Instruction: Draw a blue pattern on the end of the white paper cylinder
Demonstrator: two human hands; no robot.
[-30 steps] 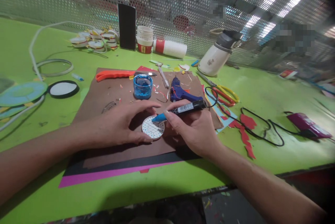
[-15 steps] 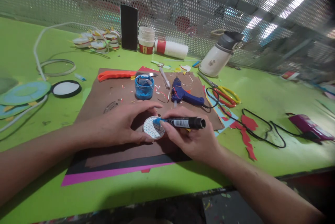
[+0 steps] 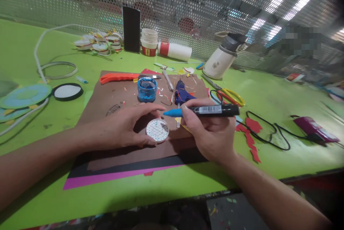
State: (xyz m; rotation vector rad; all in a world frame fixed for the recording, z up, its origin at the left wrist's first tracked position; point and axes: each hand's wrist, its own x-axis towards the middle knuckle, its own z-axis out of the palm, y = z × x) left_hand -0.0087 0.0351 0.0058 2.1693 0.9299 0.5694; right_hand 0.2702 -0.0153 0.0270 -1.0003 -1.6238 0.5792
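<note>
My left hand point(image 3: 126, 128) curls around a small white round disc point(image 3: 157, 130) with a drawn line pattern, thumb and fingers pinching its edge against the brown card sheet point(image 3: 113, 97). My right hand point(image 3: 212, 131) grips a black marker point(image 3: 206, 110) with a blue tip, held level just above and behind the disc, tip pointing left and off the disc. A blue paint pot point(image 3: 146, 89) stands behind the disc. A blue glue gun point(image 3: 181, 95) lies just beyond my right fingers.
An orange utility knife point(image 3: 118, 77), scissors point(image 3: 228, 95), red paper scraps point(image 3: 251, 129) and a black cable point(image 3: 268, 133) lie on the green table point(image 3: 268, 90). Paper cups point(image 3: 149, 41), a dark phone point(image 3: 131, 28) and a white jug point(image 3: 223, 60) stand by the mesh wall. Rings lie at left.
My right hand has lifted the marker off the disc and swung it level, tip now above the disc. My left hand stays on the disc.
</note>
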